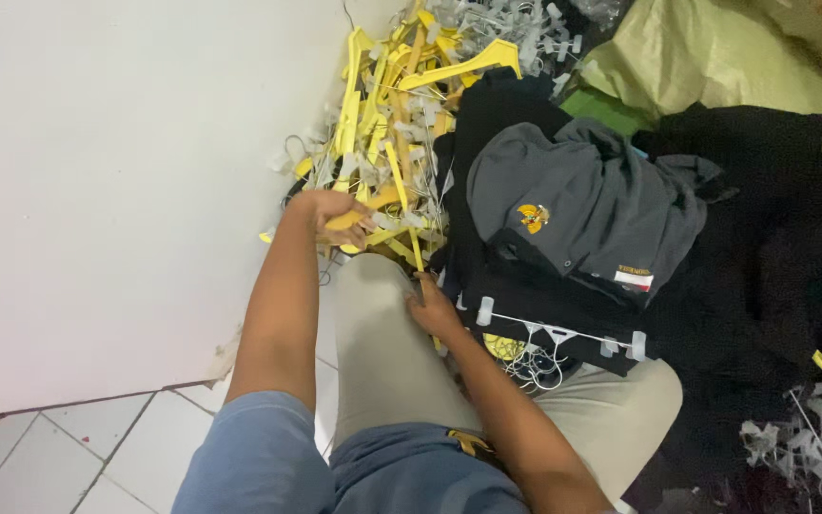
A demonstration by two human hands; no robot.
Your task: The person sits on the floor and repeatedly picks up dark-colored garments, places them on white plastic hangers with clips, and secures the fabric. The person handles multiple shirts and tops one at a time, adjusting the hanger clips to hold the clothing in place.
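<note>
The left hand [335, 217] has its fingers curled round a yellow plastic clothes hanger [363, 217] at the near edge of the tangled hanger heap [401, 105] by the white wall [116, 190], while the right hand [433, 309] pinches another yellow hanger's lower end [418, 259] beside the folded grey shirt [582, 205], steadying it clear of the tangle.

- We have a single head view, worn high and tilted steeply down over our own lap.
- It faces forward toward twelve o'clock, at arm's reach.
- The white wall [97, 190] fills nine to eleven o'clock.
</note>
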